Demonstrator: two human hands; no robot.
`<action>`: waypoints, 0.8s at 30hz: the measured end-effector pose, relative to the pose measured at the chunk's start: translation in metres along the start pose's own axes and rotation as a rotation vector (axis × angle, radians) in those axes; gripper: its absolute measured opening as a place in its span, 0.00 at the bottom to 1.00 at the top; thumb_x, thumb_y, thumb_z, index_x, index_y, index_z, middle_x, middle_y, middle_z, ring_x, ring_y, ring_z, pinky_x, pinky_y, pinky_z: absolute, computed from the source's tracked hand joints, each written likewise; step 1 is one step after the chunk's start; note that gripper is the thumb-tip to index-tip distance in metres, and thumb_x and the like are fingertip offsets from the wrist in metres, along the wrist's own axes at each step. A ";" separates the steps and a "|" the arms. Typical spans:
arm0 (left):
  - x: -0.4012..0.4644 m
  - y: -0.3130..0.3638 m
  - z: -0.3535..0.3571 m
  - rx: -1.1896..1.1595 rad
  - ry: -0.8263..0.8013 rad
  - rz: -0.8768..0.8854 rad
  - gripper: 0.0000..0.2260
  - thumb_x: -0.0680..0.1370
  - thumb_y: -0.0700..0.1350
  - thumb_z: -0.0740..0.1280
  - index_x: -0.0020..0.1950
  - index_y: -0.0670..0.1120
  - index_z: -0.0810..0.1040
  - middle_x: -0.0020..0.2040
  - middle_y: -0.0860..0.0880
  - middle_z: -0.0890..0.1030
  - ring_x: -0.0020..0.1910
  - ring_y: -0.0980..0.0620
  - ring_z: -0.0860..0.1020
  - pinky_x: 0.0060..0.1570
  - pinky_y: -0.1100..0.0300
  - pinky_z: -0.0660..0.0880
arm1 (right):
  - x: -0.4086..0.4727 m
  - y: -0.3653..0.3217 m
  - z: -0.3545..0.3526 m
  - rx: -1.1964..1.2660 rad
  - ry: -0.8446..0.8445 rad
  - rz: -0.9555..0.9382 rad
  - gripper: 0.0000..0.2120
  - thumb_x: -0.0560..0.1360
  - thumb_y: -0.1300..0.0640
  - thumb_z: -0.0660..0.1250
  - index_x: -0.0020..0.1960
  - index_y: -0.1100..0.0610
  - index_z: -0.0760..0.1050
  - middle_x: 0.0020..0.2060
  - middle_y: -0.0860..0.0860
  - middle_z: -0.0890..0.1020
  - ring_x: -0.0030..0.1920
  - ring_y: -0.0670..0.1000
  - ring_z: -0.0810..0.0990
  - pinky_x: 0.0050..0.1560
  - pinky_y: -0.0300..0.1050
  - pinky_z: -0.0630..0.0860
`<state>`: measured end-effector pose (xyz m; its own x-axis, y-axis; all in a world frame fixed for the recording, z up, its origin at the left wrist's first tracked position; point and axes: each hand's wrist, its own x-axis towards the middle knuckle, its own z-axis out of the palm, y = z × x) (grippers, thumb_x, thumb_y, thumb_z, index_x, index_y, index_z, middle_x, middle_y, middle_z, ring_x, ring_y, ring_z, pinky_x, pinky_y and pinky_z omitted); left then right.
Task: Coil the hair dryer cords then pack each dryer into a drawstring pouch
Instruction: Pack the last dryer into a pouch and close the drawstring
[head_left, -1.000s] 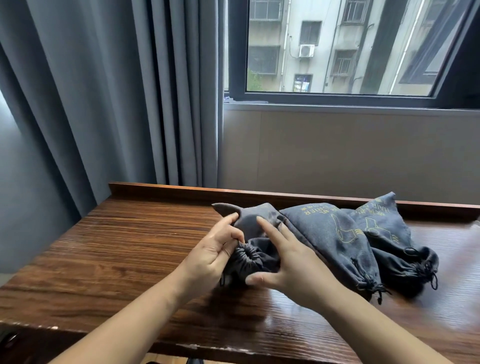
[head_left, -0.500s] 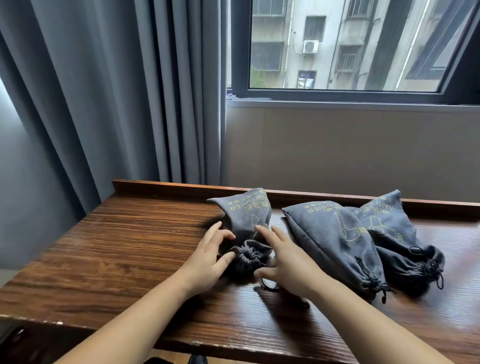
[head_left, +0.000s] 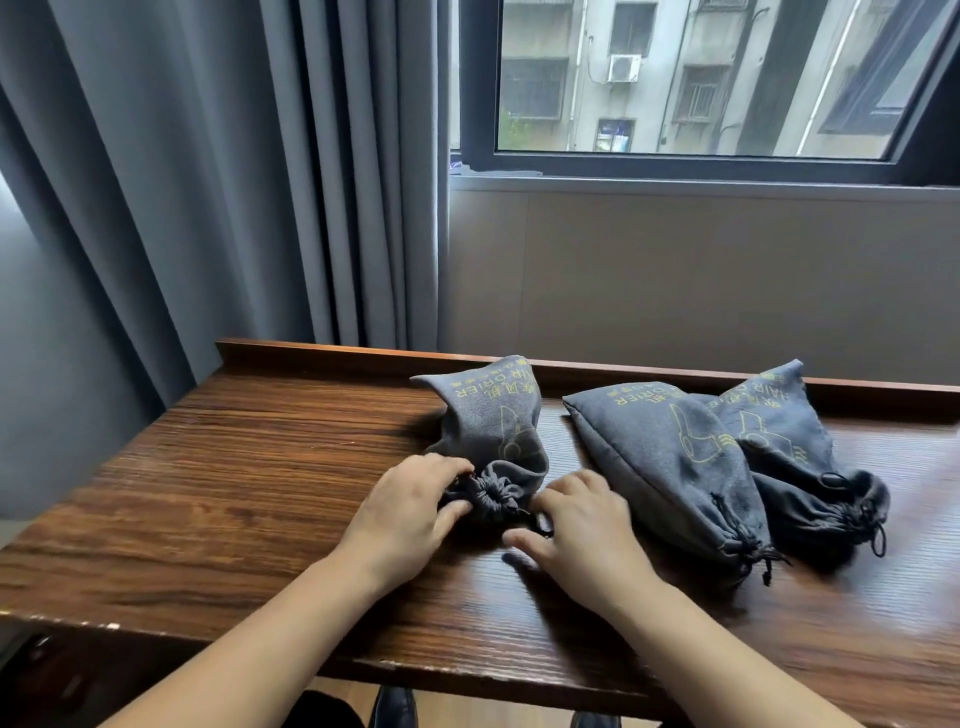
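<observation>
Three grey drawstring pouches with yellow hair-dryer print lie on the wooden table, all full and cinched. The left pouch points its gathered mouth toward me. My left hand holds that gathered mouth between its thumb and curled fingers. My right hand rests on the table just right of the mouth, fingers relaxed, with a loop of black cord at its fingertips. The middle pouch and the right pouch lie side by side further right, untouched. No dryer or cord shows outside the pouches.
A raised wooden lip runs along the table's back edge. Grey curtains hang behind on the left, and a window with a sill is behind on the right. Shoes show under the front edge.
The left pouch went from lifted between both hands to lying on the table, print up. Both hands sank to the tabletop, and my right hand slid off the pouch toward me.
</observation>
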<state>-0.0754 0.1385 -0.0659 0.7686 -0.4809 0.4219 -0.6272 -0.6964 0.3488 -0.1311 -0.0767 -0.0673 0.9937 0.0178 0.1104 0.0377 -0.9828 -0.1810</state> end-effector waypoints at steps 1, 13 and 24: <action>0.002 0.003 -0.003 -0.047 0.005 -0.030 0.12 0.76 0.50 0.70 0.59 0.51 0.79 0.51 0.55 0.80 0.54 0.53 0.76 0.57 0.54 0.73 | 0.004 -0.002 0.004 0.067 0.009 -0.009 0.23 0.74 0.31 0.59 0.52 0.48 0.79 0.53 0.45 0.78 0.62 0.51 0.70 0.59 0.49 0.69; -0.021 -0.016 -0.026 -0.121 -0.116 -0.090 0.20 0.80 0.59 0.64 0.34 0.47 0.72 0.27 0.54 0.75 0.30 0.55 0.73 0.34 0.58 0.70 | -0.006 0.015 -0.009 0.383 0.101 -0.133 0.17 0.79 0.41 0.64 0.41 0.54 0.73 0.29 0.46 0.74 0.36 0.48 0.75 0.40 0.46 0.71; -0.015 0.003 -0.012 -0.169 -0.160 -0.116 0.19 0.73 0.65 0.69 0.57 0.55 0.75 0.50 0.59 0.79 0.51 0.61 0.76 0.54 0.60 0.73 | -0.008 0.006 -0.017 0.385 0.133 -0.228 0.11 0.79 0.43 0.65 0.45 0.50 0.79 0.36 0.45 0.81 0.41 0.45 0.78 0.42 0.42 0.71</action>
<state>-0.0904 0.1503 -0.0615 0.8382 -0.4907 0.2381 -0.5358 -0.6594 0.5273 -0.1403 -0.0858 -0.0523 0.9343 0.1769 0.3094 0.3149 -0.8163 -0.4842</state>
